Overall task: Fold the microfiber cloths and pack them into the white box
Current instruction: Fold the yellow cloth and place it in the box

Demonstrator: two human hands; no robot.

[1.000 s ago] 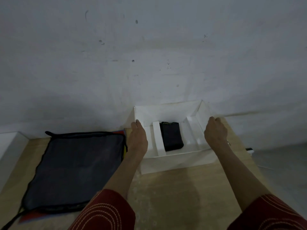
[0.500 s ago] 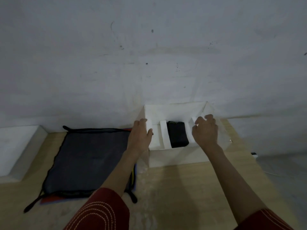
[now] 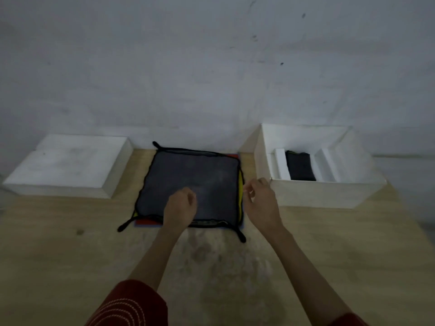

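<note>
A dark grey microfiber cloth (image 3: 190, 182) with black edging lies flat on top of a stack of cloths; yellow and red edges show beneath it. The white box (image 3: 315, 191) stands to its right against the wall, with a folded dark cloth (image 3: 300, 165) between white dividers inside. My left hand (image 3: 180, 208) hovers over the near part of the stack with fingers curled, holding nothing. My right hand (image 3: 260, 203) is between the stack's right edge and the box's near left corner, fingers loosely bent and apart, empty.
The white box lid (image 3: 68, 165) lies upside down at the left by the wall. The wooden table (image 3: 329, 243) extends toward me and ends at the right behind the box. A grey wall (image 3: 211, 67) closes off the back.
Both hands have left the box and moved left to the cloth stack. The view has swung left, so the lid now shows and the box sits at the right.
</note>
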